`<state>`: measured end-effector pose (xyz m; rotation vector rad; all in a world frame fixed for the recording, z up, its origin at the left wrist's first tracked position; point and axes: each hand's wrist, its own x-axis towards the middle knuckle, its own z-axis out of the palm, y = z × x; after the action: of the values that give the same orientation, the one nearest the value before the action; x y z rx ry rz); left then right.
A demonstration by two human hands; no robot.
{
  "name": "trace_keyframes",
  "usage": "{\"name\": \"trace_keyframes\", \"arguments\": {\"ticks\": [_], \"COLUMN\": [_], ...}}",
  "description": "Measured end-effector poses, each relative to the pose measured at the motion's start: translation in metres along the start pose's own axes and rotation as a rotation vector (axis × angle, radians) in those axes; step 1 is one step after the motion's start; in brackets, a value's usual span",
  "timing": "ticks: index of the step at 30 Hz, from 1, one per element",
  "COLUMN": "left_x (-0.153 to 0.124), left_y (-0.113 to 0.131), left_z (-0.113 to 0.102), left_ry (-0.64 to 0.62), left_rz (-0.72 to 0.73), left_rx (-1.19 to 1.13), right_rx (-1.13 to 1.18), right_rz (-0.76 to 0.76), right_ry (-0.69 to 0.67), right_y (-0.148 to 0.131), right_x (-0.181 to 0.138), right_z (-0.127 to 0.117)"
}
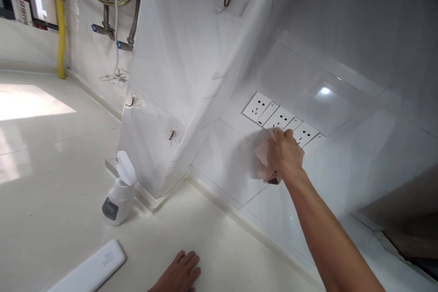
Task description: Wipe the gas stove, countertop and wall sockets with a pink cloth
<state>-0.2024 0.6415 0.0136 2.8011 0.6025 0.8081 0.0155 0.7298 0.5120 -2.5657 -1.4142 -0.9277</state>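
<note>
My right hand (285,153) is closed around a pale pink cloth (263,153), with a dark reddish patch at its lower end. It presses at the lower edge of a white strip of wall sockets and switches (257,106), covering part of the middle and right sockets. My left hand (179,273) lies flat on the cream countertop (205,237) at the bottom of the view, fingers spread and holding nothing.
A white spray bottle (119,198) stands left, by the wall corner. A long white case (91,268) lies nearer. Clear adhesive hooks (173,133) stick to the white tiled wall (178,54). A yellow hose (60,36) and pipe valves (102,30) are at the upper left.
</note>
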Motion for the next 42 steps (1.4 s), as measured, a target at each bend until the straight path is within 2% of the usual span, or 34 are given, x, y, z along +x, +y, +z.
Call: {"name": "trace_keyframes", "arguments": {"ticks": [3, 5, 11, 15, 17, 19, 21, 25, 27, 31, 34, 36, 38, 42], "left_x": [-0.001, -0.001, -0.002, -0.002, -0.002, -0.002, 0.0, 0.005, 0.008, 0.008, 0.003, 0.0, 0.0, 0.005], "left_y": [0.002, 0.001, -0.003, -0.001, 0.0, 0.001, -0.001, -0.008, -0.011, -0.011, -0.007, -0.004, -0.004, -0.011], "left_z": [0.002, 0.003, 0.005, 0.007, 0.007, 0.006, 0.004, 0.002, 0.002, 0.007, 0.011, 0.012, 0.011, 0.006], "left_ry": [-0.006, 0.0, -0.004, -0.001, -0.006, -0.033, -0.058, -0.08, -0.096, -0.113, -0.138, -0.114, -0.082, -0.151], "left_rz": [-0.015, -0.017, 0.03, -0.005, -0.017, -0.015, -0.015, 0.029, 0.066, 0.041, 0.017, -0.001, -0.017, 0.046], "left_rx": [0.006, 0.0, -0.018, 0.011, 0.01, 0.003, -0.008, -0.082, -0.125, -0.115, -0.056, -0.036, -0.041, -0.113], "right_rx": [0.022, -0.003, -0.015, 0.063, 0.066, 0.07, 0.106, 0.257, 0.331, 0.403, 0.356, 0.315, 0.282, 0.292], "right_rz": [0.037, 0.055, -0.014, 0.018, 0.07, 0.132, 0.176, 0.215, 0.22, 0.228, 0.236, 0.251, 0.243, 0.146], "right_ry": [0.074, 0.097, -0.011, 0.043, 0.081, 0.082, 0.061, 0.012, 0.018, 0.186, 0.199, 0.171, 0.152, 0.038], "right_y": [0.006, 0.006, -0.003, 0.003, 0.002, -0.002, -0.009, -0.015, -0.012, 0.003, 0.007, 0.004, -0.002, -0.008], "right_x": [0.013, 0.018, -0.004, 0.008, 0.02, 0.026, 0.023, 0.003, -0.001, 0.021, 0.04, 0.039, 0.026, -0.009], "right_z": [-0.017, -0.018, 0.01, -0.014, -0.029, -0.034, -0.025, 0.009, 0.014, -0.008, -0.021, -0.014, 0.003, 0.037]}}
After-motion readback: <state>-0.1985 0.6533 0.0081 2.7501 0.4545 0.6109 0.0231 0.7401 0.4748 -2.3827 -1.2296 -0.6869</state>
